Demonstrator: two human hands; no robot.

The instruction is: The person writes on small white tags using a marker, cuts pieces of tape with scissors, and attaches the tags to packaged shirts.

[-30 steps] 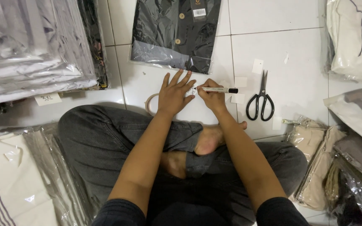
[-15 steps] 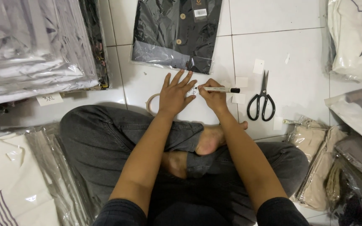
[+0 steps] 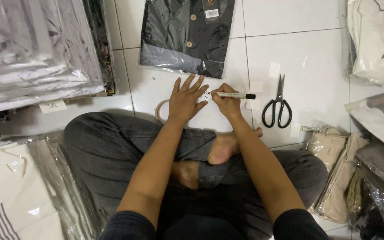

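Observation:
I sit cross-legged on a white tiled floor. My left hand [image 3: 186, 98] lies flat, fingers spread, pressing down a small white paper slip [image 3: 204, 96]. My right hand [image 3: 226, 103] grips a white marker with a black cap end [image 3: 236, 95], its tip on that slip. A roll of clear tape [image 3: 160, 111] lies partly under my left wrist. A dark shirt in a clear plastic bag [image 3: 185, 35] lies just beyond my hands.
Black-handled scissors [image 3: 278, 106] lie right of the marker, with small white paper slips [image 3: 274, 70] around them. Bagged garment stacks sit at the upper left [image 3: 36, 49], lower left [image 3: 14, 195] and right [image 3: 376, 40]. Beige bagged items [image 3: 334, 164] lie by my right knee.
My hands stay in almost the same place; the marker tip has shifted slightly on the slip.

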